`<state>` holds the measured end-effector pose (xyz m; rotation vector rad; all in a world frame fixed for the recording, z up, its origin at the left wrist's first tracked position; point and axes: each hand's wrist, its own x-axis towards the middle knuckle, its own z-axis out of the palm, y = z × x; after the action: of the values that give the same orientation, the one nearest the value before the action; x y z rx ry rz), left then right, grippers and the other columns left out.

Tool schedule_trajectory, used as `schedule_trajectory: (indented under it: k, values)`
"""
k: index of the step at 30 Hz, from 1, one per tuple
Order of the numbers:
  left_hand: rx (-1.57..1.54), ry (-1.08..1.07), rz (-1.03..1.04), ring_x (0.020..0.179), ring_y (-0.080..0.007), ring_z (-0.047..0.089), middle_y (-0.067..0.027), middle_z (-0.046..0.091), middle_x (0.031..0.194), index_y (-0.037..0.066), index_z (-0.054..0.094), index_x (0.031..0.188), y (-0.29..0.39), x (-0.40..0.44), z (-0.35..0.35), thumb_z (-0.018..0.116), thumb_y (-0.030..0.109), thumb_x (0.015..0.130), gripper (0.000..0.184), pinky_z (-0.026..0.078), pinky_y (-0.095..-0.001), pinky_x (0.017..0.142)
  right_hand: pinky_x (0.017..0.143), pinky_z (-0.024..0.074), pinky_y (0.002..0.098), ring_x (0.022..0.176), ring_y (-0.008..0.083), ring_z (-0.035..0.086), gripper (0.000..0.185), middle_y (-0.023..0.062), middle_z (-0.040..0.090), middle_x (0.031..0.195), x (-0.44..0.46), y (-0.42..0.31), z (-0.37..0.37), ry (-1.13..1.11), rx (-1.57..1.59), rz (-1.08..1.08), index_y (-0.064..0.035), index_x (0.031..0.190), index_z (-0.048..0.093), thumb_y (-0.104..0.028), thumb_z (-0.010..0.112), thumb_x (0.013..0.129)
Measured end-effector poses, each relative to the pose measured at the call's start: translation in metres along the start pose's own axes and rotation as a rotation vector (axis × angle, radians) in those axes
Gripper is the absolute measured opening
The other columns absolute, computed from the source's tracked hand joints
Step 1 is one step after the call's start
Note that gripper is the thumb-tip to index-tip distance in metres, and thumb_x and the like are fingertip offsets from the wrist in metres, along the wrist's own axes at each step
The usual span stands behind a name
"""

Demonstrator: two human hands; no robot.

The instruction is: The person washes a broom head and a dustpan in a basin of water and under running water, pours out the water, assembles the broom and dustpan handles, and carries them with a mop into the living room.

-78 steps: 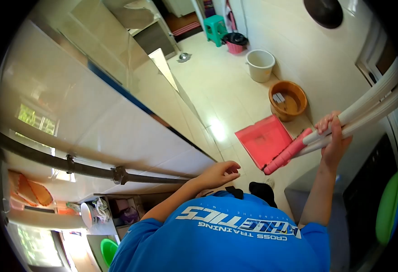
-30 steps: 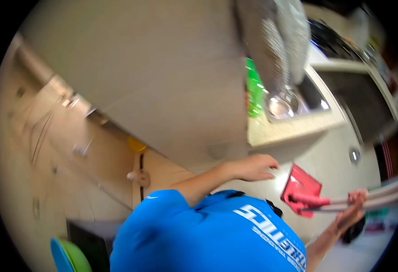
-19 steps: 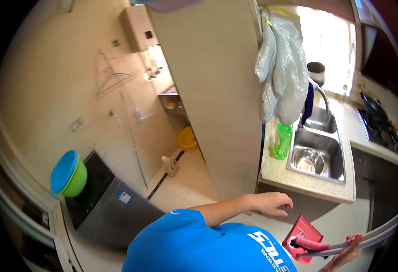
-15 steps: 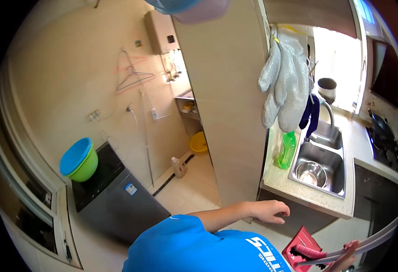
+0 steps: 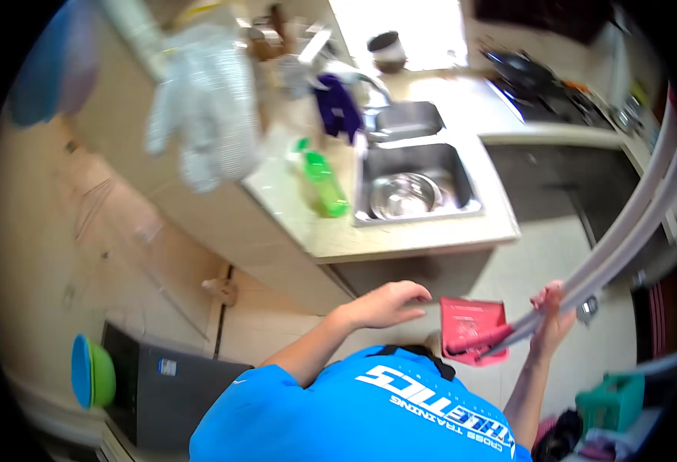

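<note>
My right hand (image 5: 552, 322) is wrapped round two long grey poles, the handles of a broom and a dustpan. At their lower end, the red dustpan (image 5: 473, 316) sits low over the tiled floor, in front of my body. The broom's red head (image 5: 481, 339) rests against it; its bristles are mostly hidden. Both poles rise past my right side toward the upper right. My left hand (image 5: 391, 304) hangs in the air left of the dustpan, below the counter's front edge. Its fingers are apart and slightly curved, with nothing in them.
Ahead is a counter (image 5: 415, 245) with a steel double sink (image 5: 473, 206), a metal bowl (image 5: 404, 196) inside it and a green bottle (image 5: 325, 185) beside it. White gloves (image 5: 207, 115) hang at left. A washing machine (image 5: 177, 393) stands lower left, a teal stool-like object (image 5: 610, 400) lower right.
My view has swung right and down, so the sink and counter now sit nearer the middle. The dustpan, broom and right hand show more fully. My left hand stays empty.
</note>
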<state>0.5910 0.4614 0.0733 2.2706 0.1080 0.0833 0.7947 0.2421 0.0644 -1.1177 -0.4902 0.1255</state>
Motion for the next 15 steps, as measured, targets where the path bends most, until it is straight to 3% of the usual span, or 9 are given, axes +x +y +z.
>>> schedule_trajectory:
  k: [5, 10, 15]
  values:
    - [-0.1, -0.153, 0.07, 0.095, -0.0236, 0.056, -0.0125, 0.058, 0.101, 0.002, 0.054, 0.108, -0.011, 0.113, 0.031, 0.06, 0.013, 0.081, 0.03, 0.045, -0.0332, 0.083, 0.06, 0.0416, 0.0284, 0.058, 0.0114, 0.044, 0.026, 0.003, 0.046, 0.065, 0.045, -0.008, -0.059, 0.082, -0.084, -0.054, -0.002, 0.085, 0.048, -0.028, 0.054, 0.088]
    - [-0.145, -0.312, 0.139, 0.095, -0.0225, 0.057, -0.0132, 0.059, 0.101, 0.001, 0.055, 0.107, 0.001, 0.249, 0.066, 0.06, 0.015, 0.081, 0.03, 0.046, -0.0326, 0.082, 0.065, 0.0424, 0.0301, 0.06, 0.012, 0.045, 0.018, 0.004, 0.047, 0.065, 0.088, -0.029, -0.136, 0.327, -0.157, 0.0, -0.0019, 0.084, 0.048, -0.019, 0.048, 0.09]
    - [-0.08, -0.481, 0.313, 0.097, -0.0222, 0.056, -0.01, 0.059, 0.104, 0.004, 0.053, 0.11, 0.024, 0.361, 0.114, 0.058, 0.02, 0.083, 0.031, 0.046, -0.0331, 0.079, 0.067, 0.0408, 0.0302, 0.063, 0.0121, 0.044, 0.016, 0.0031, 0.044, 0.066, 0.105, -0.036, -0.21, 0.517, -0.236, -0.106, -0.0038, 0.08, 0.045, -0.017, 0.046, 0.09]
